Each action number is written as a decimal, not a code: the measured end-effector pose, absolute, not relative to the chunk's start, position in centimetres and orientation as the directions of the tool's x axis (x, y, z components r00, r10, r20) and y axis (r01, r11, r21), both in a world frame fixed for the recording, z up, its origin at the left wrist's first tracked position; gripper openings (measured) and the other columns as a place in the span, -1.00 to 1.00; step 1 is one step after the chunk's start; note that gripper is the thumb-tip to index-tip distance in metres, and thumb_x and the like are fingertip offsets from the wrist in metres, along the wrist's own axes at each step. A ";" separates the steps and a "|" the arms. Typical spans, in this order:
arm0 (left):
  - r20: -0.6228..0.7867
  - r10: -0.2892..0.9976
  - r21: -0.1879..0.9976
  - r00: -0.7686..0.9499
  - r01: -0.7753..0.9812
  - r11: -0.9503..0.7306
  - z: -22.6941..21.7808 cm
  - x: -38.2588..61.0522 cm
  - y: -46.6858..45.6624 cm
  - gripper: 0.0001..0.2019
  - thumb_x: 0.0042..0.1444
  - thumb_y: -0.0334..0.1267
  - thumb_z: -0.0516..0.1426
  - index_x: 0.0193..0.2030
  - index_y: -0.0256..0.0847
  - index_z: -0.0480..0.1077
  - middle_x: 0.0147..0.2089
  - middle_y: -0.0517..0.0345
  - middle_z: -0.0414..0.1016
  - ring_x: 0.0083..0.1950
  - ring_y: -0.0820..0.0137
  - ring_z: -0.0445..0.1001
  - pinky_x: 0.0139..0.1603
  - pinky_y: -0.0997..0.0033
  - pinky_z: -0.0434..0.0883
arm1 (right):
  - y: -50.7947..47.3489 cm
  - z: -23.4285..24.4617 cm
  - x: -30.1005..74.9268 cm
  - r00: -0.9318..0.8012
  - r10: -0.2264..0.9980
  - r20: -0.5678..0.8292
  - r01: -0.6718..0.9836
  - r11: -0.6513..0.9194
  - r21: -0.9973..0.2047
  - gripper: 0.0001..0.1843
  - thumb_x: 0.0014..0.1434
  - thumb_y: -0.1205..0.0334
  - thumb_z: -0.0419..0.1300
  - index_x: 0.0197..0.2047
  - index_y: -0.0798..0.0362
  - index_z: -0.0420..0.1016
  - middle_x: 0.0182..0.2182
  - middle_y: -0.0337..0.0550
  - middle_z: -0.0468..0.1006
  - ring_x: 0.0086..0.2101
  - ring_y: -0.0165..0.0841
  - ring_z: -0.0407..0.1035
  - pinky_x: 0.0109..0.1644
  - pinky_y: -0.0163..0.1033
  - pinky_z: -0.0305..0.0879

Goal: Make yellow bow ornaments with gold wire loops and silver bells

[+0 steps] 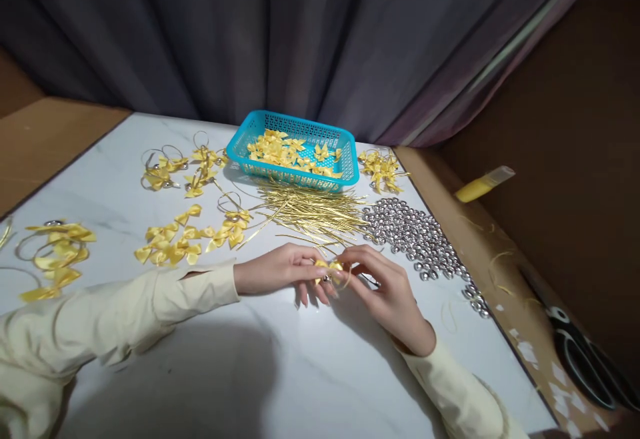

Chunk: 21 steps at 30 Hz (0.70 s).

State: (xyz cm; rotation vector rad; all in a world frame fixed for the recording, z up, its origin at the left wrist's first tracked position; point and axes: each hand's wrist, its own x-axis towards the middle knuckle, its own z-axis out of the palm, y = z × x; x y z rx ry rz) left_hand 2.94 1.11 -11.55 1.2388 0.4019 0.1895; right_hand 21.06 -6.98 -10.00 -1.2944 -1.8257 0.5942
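Between my two hands, just above the white tabletop, is a small yellow ribbon bow [321, 267] with a silver bell and a loop of gold wire. My left hand [295, 269] pinches the bow from the left with thumb and fingers. From the right, my right hand [383, 285] closes its fingertips on the bow's other side, by the wire loop. Beyond the hands lies a heap of gold wire ties [315, 212]. Many silver bells [410, 235] are spread to the right of it.
A blue plastic basket [295, 173] holding yellow bows stands at the back. Loose bows [173, 242] and wired bows [57, 252] lie to the left, more bows [383, 171] right of the basket. Black-handled scissors [583, 365] and a yellow tube [485, 184] are at the right.
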 end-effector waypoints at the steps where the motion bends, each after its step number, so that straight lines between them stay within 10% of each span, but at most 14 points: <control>1: -0.195 0.349 0.942 0.917 0.076 0.326 -11.6 2.9 1.1 -0.70 0.16 -0.08 0.08 -0.23 -0.34 0.33 -0.21 -0.16 0.55 -0.28 0.31 0.56 -0.50 0.50 0.44 | -7.0 -9.8 21.1 -0.128 0.934 0.333 0.536 0.348 -0.769 -0.93 0.18 0.35 0.13 -0.30 0.09 0.44 -0.35 -0.10 0.48 -0.34 -0.37 0.36 -0.30 -0.26 0.33; 10: -0.231 0.347 0.928 0.909 0.098 0.360 -11.9 2.8 0.9 -0.67 0.16 -0.08 0.09 -0.09 -0.31 0.31 -0.19 -0.15 0.55 -0.29 0.29 0.57 -0.57 0.54 0.39 | -7.1 -9.3 21.1 0.068 0.998 -0.012 0.113 -0.020 -0.993 -0.83 0.16 0.20 0.17 -0.37 0.06 0.55 -0.44 -0.19 0.50 -0.56 -0.48 0.28 -0.45 -0.33 0.22; 21: -0.231 0.352 0.941 0.907 0.116 0.318 -11.6 2.7 0.8 -0.66 0.14 -0.02 0.08 -0.31 -0.33 0.35 -0.29 -0.07 0.53 -0.30 0.32 0.55 -0.56 0.56 0.39 | -6.6 -8.9 21.2 -0.164 0.954 -0.252 -0.255 -0.287 -0.923 -0.70 0.20 0.13 0.11 -0.41 0.16 0.50 -0.60 -0.20 0.46 -0.64 -0.48 0.30 -0.47 -0.34 0.23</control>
